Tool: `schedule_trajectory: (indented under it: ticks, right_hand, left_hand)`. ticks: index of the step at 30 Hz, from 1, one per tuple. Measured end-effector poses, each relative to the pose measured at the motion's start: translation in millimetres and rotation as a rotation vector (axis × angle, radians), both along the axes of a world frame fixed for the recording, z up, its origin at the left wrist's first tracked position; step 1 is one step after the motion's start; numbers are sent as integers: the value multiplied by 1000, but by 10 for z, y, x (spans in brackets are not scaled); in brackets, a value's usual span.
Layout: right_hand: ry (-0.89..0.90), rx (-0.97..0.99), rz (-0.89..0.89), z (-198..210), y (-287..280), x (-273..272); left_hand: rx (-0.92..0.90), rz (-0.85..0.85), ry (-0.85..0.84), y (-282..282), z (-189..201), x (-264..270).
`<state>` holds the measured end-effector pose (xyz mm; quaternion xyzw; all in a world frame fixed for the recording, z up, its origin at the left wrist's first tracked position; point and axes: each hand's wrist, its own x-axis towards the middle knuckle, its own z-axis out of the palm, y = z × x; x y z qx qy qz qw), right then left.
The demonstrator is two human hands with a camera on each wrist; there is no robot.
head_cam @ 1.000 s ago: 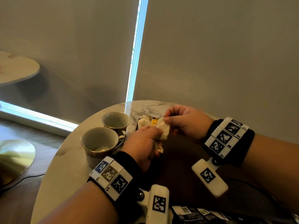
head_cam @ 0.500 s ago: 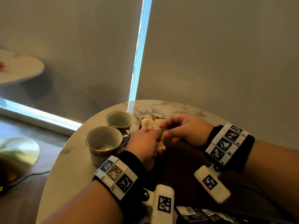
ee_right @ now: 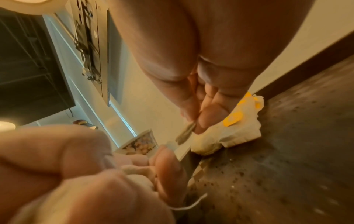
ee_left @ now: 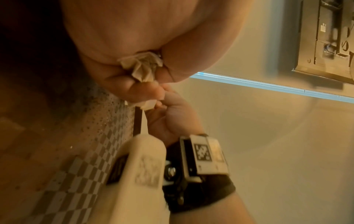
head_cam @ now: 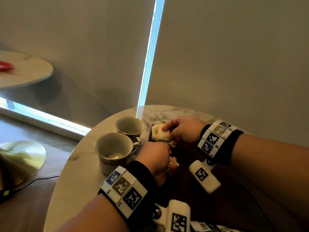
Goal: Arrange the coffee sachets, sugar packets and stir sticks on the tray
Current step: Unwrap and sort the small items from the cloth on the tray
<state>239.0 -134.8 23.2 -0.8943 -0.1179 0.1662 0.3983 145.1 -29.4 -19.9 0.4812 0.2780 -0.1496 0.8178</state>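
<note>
A heap of white paper packets (head_cam: pixel 158 133) with yellow marks (ee_right: pixel 236 128) lies at the far left corner of the dark tray (head_cam: pixel 189 153). My right hand (head_cam: pixel 167 131) is at the heap, and its thumb and fingers (ee_right: pixel 208 115) pinch a thin packet edge (ee_right: pixel 184 134). My left hand (head_cam: pixel 168 163) sits nearer to me over the tray, fist curled round a crumpled bunch of white packets (ee_left: pixel 142 67). A thin white string (ee_right: pixel 191 204) hangs from that bunch. Black sachets (head_cam: pixel 207 226) lie at the bottom edge. No stir sticks show.
Two gold-rimmed cups (head_cam: pixel 129 127) (head_cam: pixel 113 149) stand on the round marble table (head_cam: pixel 80 164) just left of the tray, close to my left hand. The tray has a checkered border (ee_left: pixel 80 178). A wall with blinds lies behind, and a second table (head_cam: pixel 25 71) stands far left.
My left hand has drawn back toward me, away from the heap, still holding its bunch. My right hand has stayed at the heap and kept its pinch on a packet.
</note>
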Motion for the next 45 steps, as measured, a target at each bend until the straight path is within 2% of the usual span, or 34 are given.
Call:
schedule_trajectory:
  ticks: [3,4,6,10,13,15,18,22,33,35,39,41,45]
  right_hand:
    - [22,-59,39,-1,139,27]
    - [24,-90,45,0,171,34]
    - [4,-157,44,15,212,45]
    - [76,-131,17,108,190,48]
    - [-140,-268,48,162,103,47]
    - [-209,-307,131,187,29,-2]
    - [-96,-395,311,172,-41,-102]
    - [6,-482,425,100,-35,-136]
    - [-16,-409,392,15,94,-2]
    - [-55,-357,332,78,31,-19]
    - [-115,-79,193,113,-204,-65]
    - [-80,4,196,144,-334,-156]
    - [13,40,271,214,-523,-364]
  left_hand:
    - [-107,81,53,14,-11,31]
    - [-82,77,41,11,-10,47]
    - [-88,40,14,3,20,-9]
    - [-30,-46,7,48,71,-43]
    - [-7,-74,16,41,101,-55]
    - [0,-73,24,39,73,-41]
    - [-4,-77,-2,41,56,-38]
    - [22,-88,-51,48,21,-27]
    - [-23,-78,-76,48,41,-36]
    - [-77,-40,-122,27,50,-47]
    - [-271,50,-233,4,79,-72]
    - [-343,60,-262,4,85,-70]
    - [-460,72,-305,-13,117,-81]
